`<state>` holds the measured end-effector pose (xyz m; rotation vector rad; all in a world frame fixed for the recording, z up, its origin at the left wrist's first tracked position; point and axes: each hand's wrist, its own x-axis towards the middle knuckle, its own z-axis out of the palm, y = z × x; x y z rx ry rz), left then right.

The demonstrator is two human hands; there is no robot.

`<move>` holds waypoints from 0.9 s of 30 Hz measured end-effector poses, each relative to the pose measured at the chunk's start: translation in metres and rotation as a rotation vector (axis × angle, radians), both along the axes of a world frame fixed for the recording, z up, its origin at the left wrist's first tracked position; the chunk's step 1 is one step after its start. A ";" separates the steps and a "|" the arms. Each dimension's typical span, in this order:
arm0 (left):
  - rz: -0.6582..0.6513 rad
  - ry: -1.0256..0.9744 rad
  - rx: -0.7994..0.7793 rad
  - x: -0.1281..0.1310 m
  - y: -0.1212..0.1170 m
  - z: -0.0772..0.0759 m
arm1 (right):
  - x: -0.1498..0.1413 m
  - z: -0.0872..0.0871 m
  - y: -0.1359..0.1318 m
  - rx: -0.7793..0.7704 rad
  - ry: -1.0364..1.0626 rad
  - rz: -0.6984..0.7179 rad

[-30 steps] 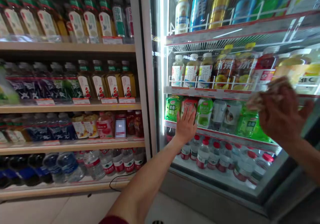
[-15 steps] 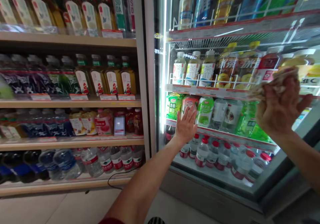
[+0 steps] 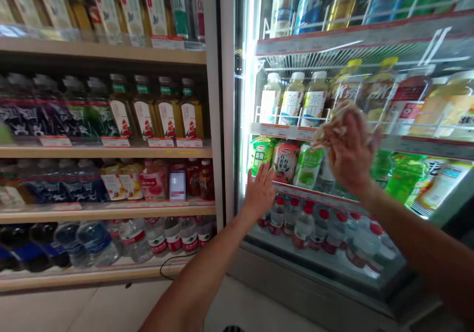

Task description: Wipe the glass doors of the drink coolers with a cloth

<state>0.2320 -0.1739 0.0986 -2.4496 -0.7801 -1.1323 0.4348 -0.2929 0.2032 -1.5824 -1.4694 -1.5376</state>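
My left hand (image 3: 260, 192) lies against the glass door (image 3: 307, 278) of a lit drinks fridge, fingers stretched out and holding nothing. Behind the glass beside it are a green drink bottle (image 3: 259, 155) and a red-labelled one (image 3: 285, 162). Under my right hand (image 3: 351, 159) is a crumpled beige cloth (image 3: 333, 125), pressed to the same glass in front of the middle shelf. The fingers are slightly blurred and partly cover the cloth. Tea bottles (image 3: 291, 102) with white labels stand behind the glass left of the cloth.
An open wooden shelf unit (image 3: 99, 153) full of bottles stands on the left. Its grey side post (image 3: 215, 100) meets the fridge. Red-capped water bottles (image 3: 304, 228) fill the fridge bottom. A black cable (image 3: 163, 268) hangs near the tiled floor (image 3: 111, 307).
My right hand has swept left across the glass with the cloth. My left hand has shifted slightly left and stays flat. The view has turned a little.
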 end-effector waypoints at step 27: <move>0.149 -0.003 -0.083 -0.087 0.035 -0.029 | -0.077 -0.055 0.077 -0.275 -0.188 0.225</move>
